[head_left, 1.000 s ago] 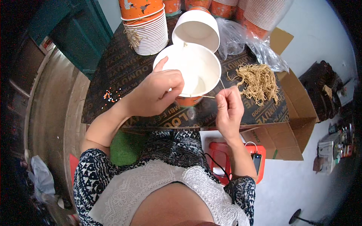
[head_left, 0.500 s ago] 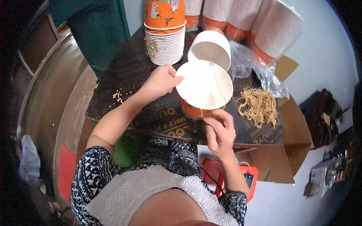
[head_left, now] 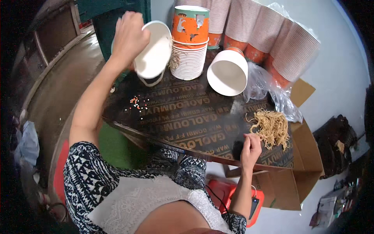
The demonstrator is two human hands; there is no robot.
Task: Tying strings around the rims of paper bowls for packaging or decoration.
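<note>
My left hand (head_left: 131, 37) is raised over the back left of the table, its fingers closed on the rim of a white-lined paper tub (head_left: 156, 48). That tub is tilted, its mouth facing me, just left of a tall stack of paper tubs (head_left: 188, 64) topped by an orange one. Near the front right edge, my right hand (head_left: 251, 149) has its fingers curled together beside a pile of tan cord loops (head_left: 272, 129). Anything in those fingers is hidden. Another white paper tub (head_left: 228, 73) lies on its side, open end toward me.
More tub stacks (head_left: 265, 35) stand along the wall, with clear plastic wrap (head_left: 269, 87) in front. Small orange and white beads (head_left: 137, 103) lie scattered on the dark printed tabletop (head_left: 187, 113). A cardboard box (head_left: 306, 144) stands at the right; a red stool (head_left: 255, 210) is below.
My left hand has carried the tub from the table's middle to the back left, beside the stack. My right hand has left the tub and moved right and nearer, beside the cords.
</note>
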